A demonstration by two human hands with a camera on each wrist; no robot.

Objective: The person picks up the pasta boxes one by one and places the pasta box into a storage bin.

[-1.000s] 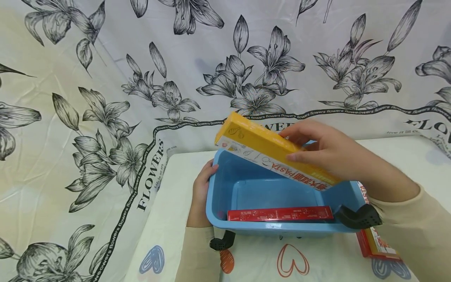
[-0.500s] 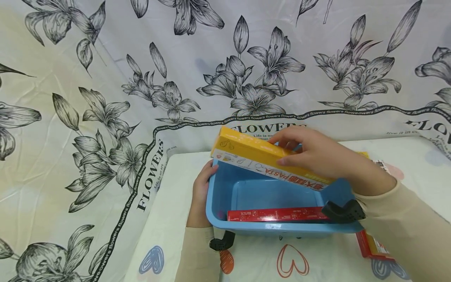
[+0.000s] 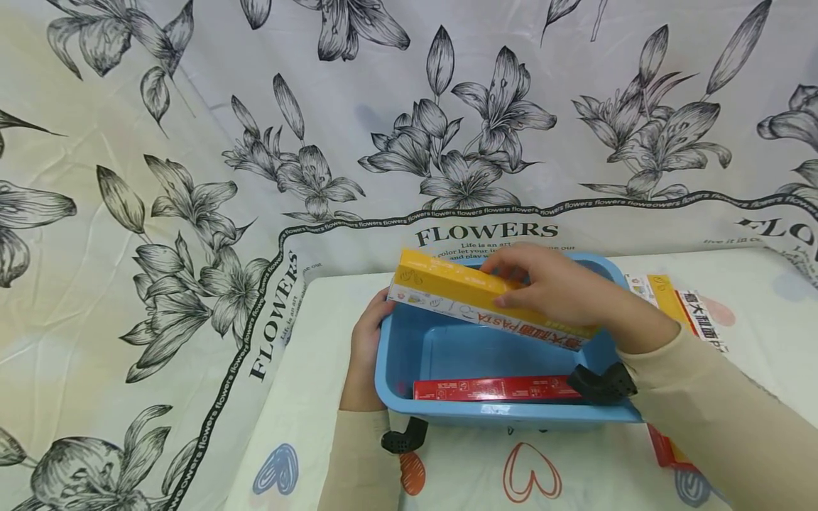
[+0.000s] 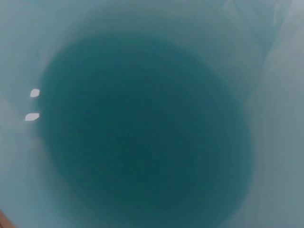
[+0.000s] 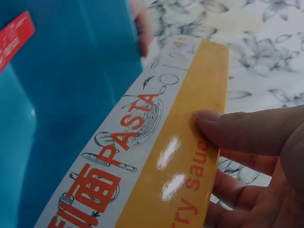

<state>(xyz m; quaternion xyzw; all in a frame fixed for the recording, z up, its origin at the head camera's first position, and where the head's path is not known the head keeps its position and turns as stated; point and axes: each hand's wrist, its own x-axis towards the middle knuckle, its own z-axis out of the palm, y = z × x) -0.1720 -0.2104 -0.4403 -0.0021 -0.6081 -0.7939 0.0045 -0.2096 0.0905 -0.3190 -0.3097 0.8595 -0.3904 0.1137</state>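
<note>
My right hand (image 3: 543, 291) pinches a yellow and white pasta box (image 3: 460, 286) between thumb and fingers. The box slants over the far part of a blue plastic bin (image 3: 409, 407), its left end higher than its right. In the right wrist view the thumb lies on the yellow face of the pasta box (image 5: 175, 142), with the fingers behind it. My left hand (image 3: 369, 341) grips the bin's left rim. Inside, a red box (image 3: 492, 389) lies along the near wall. Blurred blue plastic of the bin (image 4: 147, 133) fills the left wrist view.
Right of the bin, more pasta boxes (image 3: 667, 294) lie on the table, partly hidden by the right arm. A black wrist mount (image 3: 602, 384) hangs over the bin's near right corner. A flower-printed curtain (image 3: 473, 142) rises behind the table.
My right hand has lowered the yellow pasta box toward the bin and shifted slightly left. The left hand has stayed on the rim. More boxes at the right have come into view.
</note>
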